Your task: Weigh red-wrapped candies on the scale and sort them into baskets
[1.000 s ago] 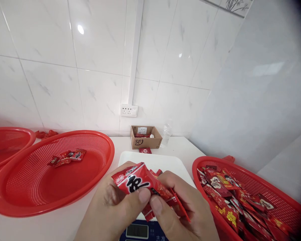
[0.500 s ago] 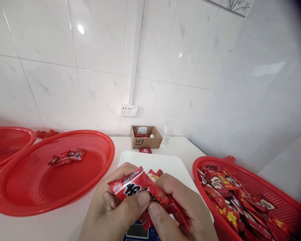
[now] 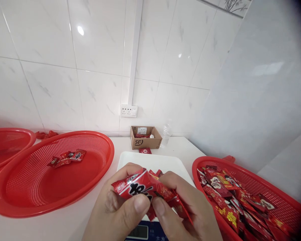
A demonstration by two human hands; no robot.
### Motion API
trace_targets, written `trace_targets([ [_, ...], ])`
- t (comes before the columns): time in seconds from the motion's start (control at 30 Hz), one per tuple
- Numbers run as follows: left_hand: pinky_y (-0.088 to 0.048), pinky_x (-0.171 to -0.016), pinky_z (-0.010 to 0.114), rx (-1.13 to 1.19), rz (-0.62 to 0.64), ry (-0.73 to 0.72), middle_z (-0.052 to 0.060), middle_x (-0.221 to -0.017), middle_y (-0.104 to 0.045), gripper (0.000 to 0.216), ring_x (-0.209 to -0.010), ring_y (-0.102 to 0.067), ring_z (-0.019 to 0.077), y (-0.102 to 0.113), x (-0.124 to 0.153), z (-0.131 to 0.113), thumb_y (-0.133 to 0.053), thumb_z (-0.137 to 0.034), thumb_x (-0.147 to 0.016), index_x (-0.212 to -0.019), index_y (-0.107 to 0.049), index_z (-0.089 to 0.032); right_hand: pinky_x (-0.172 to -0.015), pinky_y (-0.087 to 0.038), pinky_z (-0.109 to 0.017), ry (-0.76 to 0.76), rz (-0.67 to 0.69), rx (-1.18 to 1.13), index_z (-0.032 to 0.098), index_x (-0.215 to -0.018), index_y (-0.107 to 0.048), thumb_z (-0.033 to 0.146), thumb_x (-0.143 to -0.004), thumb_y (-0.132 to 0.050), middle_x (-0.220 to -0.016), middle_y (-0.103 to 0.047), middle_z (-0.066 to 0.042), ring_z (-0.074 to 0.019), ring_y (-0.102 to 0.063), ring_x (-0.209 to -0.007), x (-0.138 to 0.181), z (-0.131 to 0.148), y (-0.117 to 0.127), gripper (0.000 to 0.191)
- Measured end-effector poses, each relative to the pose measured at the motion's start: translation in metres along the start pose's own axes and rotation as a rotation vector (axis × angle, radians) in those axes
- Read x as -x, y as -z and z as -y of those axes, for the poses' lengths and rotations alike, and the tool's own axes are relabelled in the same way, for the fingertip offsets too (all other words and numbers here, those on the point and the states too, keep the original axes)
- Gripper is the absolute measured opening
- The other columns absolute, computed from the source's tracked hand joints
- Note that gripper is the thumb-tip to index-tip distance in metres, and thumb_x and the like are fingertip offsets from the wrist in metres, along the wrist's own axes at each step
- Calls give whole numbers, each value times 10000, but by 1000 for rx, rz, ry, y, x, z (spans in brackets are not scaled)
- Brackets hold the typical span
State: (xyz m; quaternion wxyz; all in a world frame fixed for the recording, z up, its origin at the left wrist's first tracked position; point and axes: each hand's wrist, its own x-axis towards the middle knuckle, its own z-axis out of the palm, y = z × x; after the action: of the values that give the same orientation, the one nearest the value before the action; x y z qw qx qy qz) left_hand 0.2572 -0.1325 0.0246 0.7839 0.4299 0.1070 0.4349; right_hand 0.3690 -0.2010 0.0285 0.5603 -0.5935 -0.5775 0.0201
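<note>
Both hands come together at the bottom middle, over a digital scale with a white tray. My left hand pinches a red candy packet with black lettering between thumb and fingers. My right hand is closed too, its thumb pressing on the same packet's right side. More red wrapping shows within the right hand; whether it is a separate packet I cannot tell. Beyond the fingers, a few red packets lie on the tray, mostly hidden. Part of the scale's dark display shows below the hands.
A red oval basket at left holds several packets; another basket stands beyond it. The right basket holds many packets. Against the wall are a cardboard box and clear plastic.
The packet has tilted and shifted slightly right in my hands, so more of its black lettering shows. My thumbs have moved a little, and more of the scale's display panel is visible.
</note>
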Motion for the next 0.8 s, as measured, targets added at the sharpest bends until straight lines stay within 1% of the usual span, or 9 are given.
trace_targets([
  [0.07, -491, -562, 198, -25, -33, -14, -8, -695, -649, 284, -600, -583, 119, 3, -2, -2, -830, -411, -681, -839, -707, -209, -448, -404, -255, 38, 15, -4, 236, -659, -561, 240, -772, -557, -533, -567, 20, -141, -516, -452, -2, 0, 1, 113],
  [0.13, -491, -553, 177, -44, -76, -45, -10, -703, -661, 211, -603, -594, 108, 5, -4, -3, -824, -354, -708, -810, -721, -201, -462, -405, -249, 54, 24, -10, 228, -636, -538, 212, -752, -565, -553, -581, 21, -133, -520, -467, -5, 0, 2, 120],
  [0.23, -490, -561, 158, -32, -123, -94, -16, -688, -660, 139, -594, -578, 88, 6, -6, -4, -800, -307, -748, -770, -725, -192, -507, -420, -248, 38, 33, 3, 218, -627, -533, 237, -773, -566, -565, -583, 30, -125, -523, -495, -6, 1, 0, 151],
  [0.43, -506, -581, 168, -33, -65, -158, -31, -630, -633, 103, -588, -574, 93, 4, -5, -4, -784, -316, -767, -772, -736, -225, -488, -385, -230, 27, 42, -59, 213, -682, -565, 253, -795, -584, -569, -550, 47, -104, -490, -486, -6, 0, 0, 122],
  [0.5, -510, -581, 174, -54, -64, -129, -24, -643, -650, 124, -589, -584, 98, 4, -5, -5, -786, -323, -763, -746, -725, -216, -471, -375, -225, -4, 82, -102, 211, -708, -592, 318, -807, -614, -573, -544, 44, -104, -480, -486, -7, 0, 2, 148],
  [0.6, -512, -579, 177, -90, -42, -88, -21, -641, -655, 131, -583, -589, 103, 4, -4, -4, -782, -337, -766, -758, -721, -220, -452, -363, -220, -41, 142, -173, 207, -729, -633, 467, -825, -635, -574, -547, 34, -110, -485, -495, -7, 0, 3, 277],
  [0.67, -519, -589, 180, -88, -22, -81, -19, -689, -671, 160, -609, -606, 110, 5, -4, -2, -789, -360, -754, -847, -724, -246, -449, -357, -221, -57, 112, -180, 206, -712, -626, 492, -857, -602, -563, -550, 31, -112, -488, -488, -6, -1, 2, 321],
  [0.73, -526, -598, 192, -66, 6, -71, -20, -749, -683, 273, -634, -622, 119, 5, -4, 0, -806, -382, -728, -959, -702, -281, -454, -360, -229, -64, 35, -175, 208, -695, -600, 490, -893, -557, -548, -548, 30, -115, -489, -475, -4, -1, -1, 347],
  [0.8, -526, -622, 205, -72, 49, -45, -16, -773, -690, 320, -667, -630, 132, 4, -3, 2, -827, -379, -702, -975, -690, -284, -449, -351, -234, -61, -40, -190, 211, -689, -569, 496, -904, -543, -537, -541, 31, -117, -484, -465, -1, -1, -4, 359],
])
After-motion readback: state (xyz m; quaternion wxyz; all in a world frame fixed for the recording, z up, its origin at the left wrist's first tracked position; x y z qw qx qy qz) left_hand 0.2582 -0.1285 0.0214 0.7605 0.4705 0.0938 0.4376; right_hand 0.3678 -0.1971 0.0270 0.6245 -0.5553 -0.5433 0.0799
